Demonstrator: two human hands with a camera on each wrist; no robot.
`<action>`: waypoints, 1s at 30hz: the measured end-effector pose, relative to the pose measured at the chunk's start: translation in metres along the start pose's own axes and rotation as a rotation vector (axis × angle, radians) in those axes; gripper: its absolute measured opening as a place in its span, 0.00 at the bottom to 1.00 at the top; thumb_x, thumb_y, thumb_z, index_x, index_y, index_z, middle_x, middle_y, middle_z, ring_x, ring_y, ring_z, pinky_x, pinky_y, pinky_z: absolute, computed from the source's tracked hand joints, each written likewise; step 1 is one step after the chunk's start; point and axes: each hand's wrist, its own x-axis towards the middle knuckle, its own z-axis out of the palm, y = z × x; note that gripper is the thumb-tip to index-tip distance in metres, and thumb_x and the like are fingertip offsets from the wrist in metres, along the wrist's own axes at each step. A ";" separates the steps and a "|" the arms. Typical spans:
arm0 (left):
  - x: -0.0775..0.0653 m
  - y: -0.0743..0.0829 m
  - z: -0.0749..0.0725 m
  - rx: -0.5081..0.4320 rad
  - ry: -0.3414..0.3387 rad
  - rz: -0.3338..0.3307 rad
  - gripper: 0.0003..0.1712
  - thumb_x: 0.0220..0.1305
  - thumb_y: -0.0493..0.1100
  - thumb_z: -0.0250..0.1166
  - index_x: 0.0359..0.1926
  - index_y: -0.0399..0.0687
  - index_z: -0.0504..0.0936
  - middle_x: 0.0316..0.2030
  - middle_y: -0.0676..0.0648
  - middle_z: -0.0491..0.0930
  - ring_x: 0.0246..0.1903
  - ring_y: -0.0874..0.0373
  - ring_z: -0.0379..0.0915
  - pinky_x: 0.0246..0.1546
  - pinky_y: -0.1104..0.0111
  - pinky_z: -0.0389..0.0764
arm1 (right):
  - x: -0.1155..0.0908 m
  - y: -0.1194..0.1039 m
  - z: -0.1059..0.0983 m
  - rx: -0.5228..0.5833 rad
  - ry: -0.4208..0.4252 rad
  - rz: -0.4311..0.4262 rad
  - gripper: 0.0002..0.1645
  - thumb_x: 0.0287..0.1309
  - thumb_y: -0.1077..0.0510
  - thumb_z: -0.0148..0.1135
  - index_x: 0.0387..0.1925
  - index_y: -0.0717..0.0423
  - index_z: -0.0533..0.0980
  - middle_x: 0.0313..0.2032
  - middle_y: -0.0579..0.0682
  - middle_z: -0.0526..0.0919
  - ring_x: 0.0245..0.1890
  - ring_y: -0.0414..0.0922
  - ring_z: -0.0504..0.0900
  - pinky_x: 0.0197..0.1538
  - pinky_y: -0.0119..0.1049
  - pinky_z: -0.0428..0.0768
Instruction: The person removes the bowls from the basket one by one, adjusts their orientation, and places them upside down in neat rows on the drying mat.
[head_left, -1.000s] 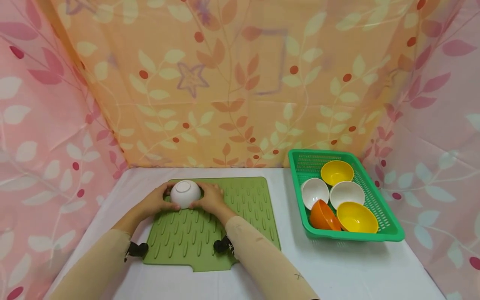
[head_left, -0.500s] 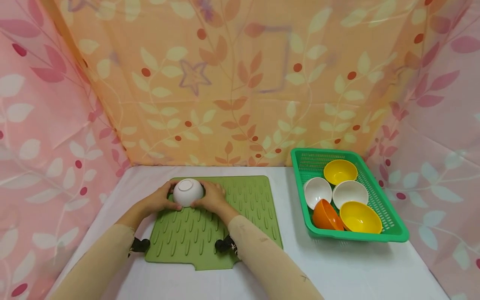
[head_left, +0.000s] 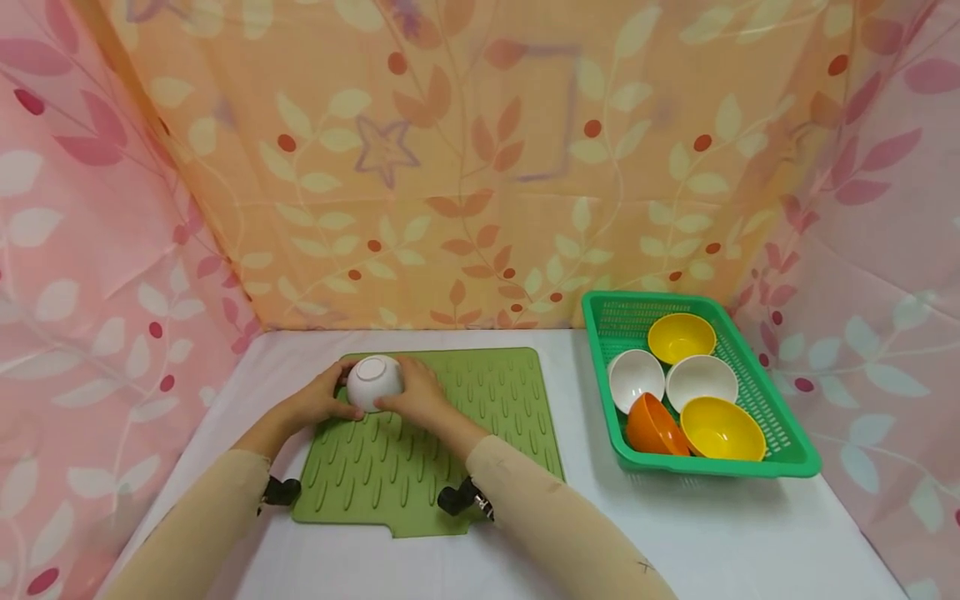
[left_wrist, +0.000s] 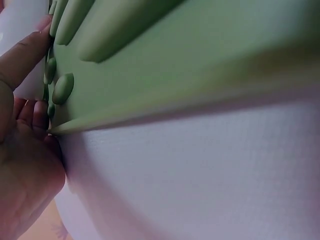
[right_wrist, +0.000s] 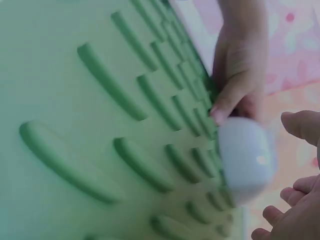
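A white bowl (head_left: 374, 382) sits upside down, base up, near the back left of a ridged green drying mat (head_left: 420, 500). At its left side my left hand (head_left: 318, 400) holds it, thumb low at the rim and the other fingers round the far side. In the left wrist view the left hand (left_wrist: 27, 165) has its fingers partly hidden behind the mat's ridges. Close on the bowl's right is my right hand (head_left: 422, 395). The right wrist view shows a gap between the right hand (right_wrist: 302, 207) and the bowl (right_wrist: 245, 155), its fingers loosely spread.
On the right stands a green plastic basket (head_left: 795, 467). It holds yellow bowls (head_left: 723, 429), white bowls (head_left: 701, 383) and a tilted orange bowl (head_left: 652, 427). White cloth (head_left: 570, 542) covers the table, and patterned curtains (head_left: 487, 167) enclose the back and sides.
My right hand has loosened from the bowl and shifted slightly, its forearm moving right. The bowl and the left hand stay in place on the mat. The head view has shifted slightly.
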 end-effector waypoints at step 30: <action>0.003 0.000 0.001 0.029 -0.007 0.019 0.62 0.48 0.39 0.83 0.78 0.42 0.55 0.73 0.29 0.61 0.73 0.29 0.54 0.69 0.30 0.49 | -0.097 -0.021 -0.238 -0.135 0.156 -0.181 0.52 0.61 0.46 0.72 0.80 0.46 0.56 0.78 0.50 0.59 0.78 0.52 0.56 0.74 0.59 0.61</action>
